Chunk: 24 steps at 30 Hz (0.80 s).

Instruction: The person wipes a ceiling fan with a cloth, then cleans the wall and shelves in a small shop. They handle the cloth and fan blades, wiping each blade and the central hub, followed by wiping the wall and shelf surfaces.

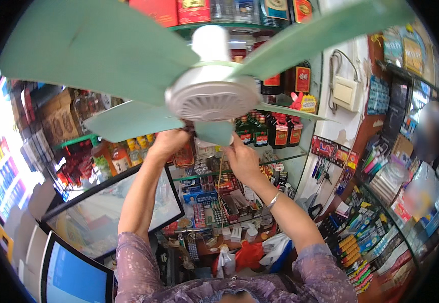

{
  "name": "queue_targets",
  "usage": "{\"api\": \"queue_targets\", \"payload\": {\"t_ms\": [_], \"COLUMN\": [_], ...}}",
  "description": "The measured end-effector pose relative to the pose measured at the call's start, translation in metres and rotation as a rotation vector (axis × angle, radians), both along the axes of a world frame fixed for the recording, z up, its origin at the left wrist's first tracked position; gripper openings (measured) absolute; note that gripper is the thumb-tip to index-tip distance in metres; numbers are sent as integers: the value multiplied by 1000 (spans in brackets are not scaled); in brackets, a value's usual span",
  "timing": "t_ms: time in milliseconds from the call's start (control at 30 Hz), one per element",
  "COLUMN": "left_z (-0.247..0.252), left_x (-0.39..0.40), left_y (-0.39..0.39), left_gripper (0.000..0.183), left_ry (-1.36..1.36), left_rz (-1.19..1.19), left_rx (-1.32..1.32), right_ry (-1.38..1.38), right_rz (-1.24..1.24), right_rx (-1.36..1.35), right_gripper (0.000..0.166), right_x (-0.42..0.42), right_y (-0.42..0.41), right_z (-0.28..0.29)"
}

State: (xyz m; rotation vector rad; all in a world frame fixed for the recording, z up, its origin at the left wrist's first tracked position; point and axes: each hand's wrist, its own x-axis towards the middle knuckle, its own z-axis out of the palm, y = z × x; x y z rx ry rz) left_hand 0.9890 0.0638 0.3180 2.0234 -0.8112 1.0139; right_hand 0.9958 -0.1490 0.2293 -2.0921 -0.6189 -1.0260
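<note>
My left hand [172, 143] is raised towards the shelves, its fingers bent and partly hidden behind a green fan blade. On the right, my right hand [243, 159] has thumb and fingers close together by the tip of the small lower blade [215, 132]. Between the hands, a pale, rounded edge [204, 143] shows under that blade; what it belongs to is unclear. A thin tan cord [219, 174] hangs beside my right hand. The ceiling fan's white hub [212, 94] is above both hands. Whatever either hand grips is hidden or too blurred to tell.
Glass shelves [295, 153] carry dark bottles [261, 130] and small boxed goods. A glass-topped counter [128, 208] and a monitor [75, 272] stand at left. Plastic bags [251, 254] lie below. A wall switch [345, 92] and a display case [389, 212] are at right.
</note>
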Motion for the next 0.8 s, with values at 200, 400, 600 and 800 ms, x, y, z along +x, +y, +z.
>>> {"api": "queue_targets", "payload": {"t_ms": [200, 400, 600, 800], "left_z": [18, 31, 28, 11], "left_x": [-1, -17, 0, -28], "left_y": [4, -8, 12, -9], "left_gripper": [29, 39, 40, 38], "left_ry": [277, -62, -290, -176], "left_rz": [5, 90, 418, 531], "left_rx": [-18, 504, 652, 354], "right_ry": [16, -94, -151, -78], "right_rz": [-3, 12, 41, -4], "right_rx": [-71, -60, -31, -64], "right_gripper": [52, 52, 54, 51], "right_x": [-9, 5, 5, -4], "right_y": [-8, -12, -8, -27], "right_z": [12, 1, 2, 10]}}
